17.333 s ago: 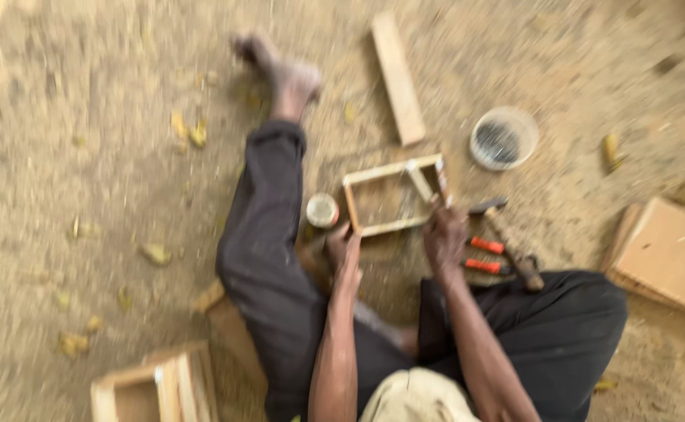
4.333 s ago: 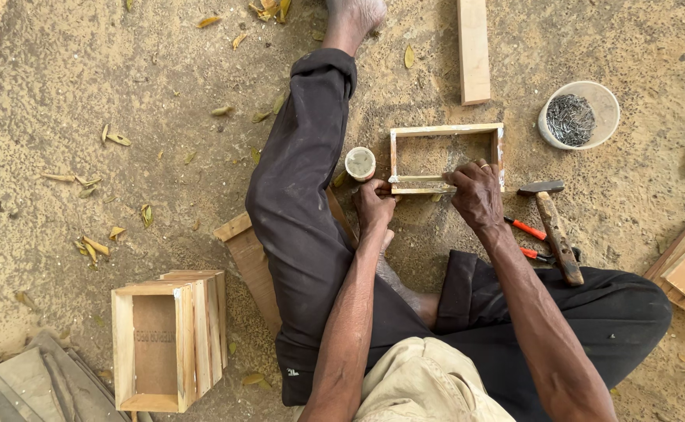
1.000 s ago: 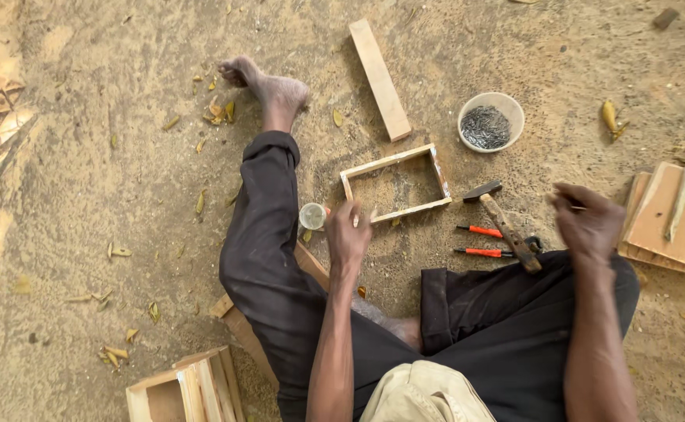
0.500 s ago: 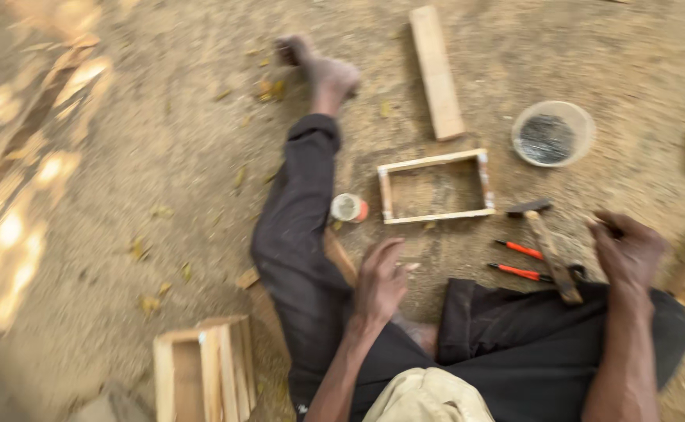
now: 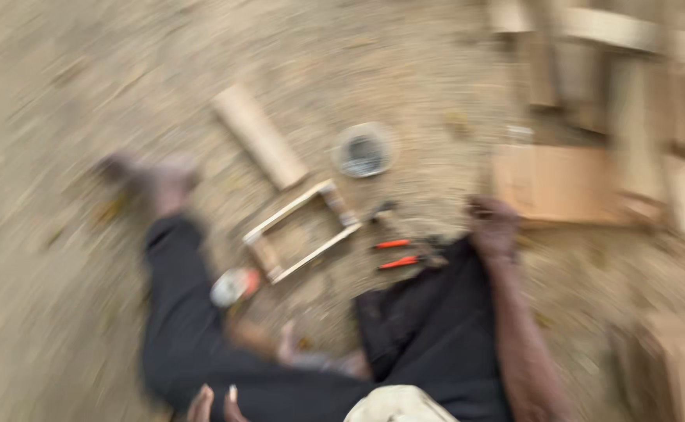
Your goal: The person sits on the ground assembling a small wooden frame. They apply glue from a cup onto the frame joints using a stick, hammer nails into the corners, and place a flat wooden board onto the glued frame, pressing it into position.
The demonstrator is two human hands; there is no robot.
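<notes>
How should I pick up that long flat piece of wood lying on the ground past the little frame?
Probably grab the plank around its middle, coming down from above, with fingers across its narrow width. It lies flat and slanted on the sandy ground, clear of the wooden frame and the round bowl, so both long edges look free. The picture is blurry, so finer detail can't be told.

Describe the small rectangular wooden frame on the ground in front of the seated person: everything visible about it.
The wooden frame is an open rectangle of four pale, thin slats, with sandy ground showing through its middle. It lies flat, turned diagonally in the view, between the person's outstretched leg and the red-handled tools. No hand touches it: the right hand is off beside a flat board, the left hand low at the picture's edge. Motion blur hides joints, nails and grain.
</notes>
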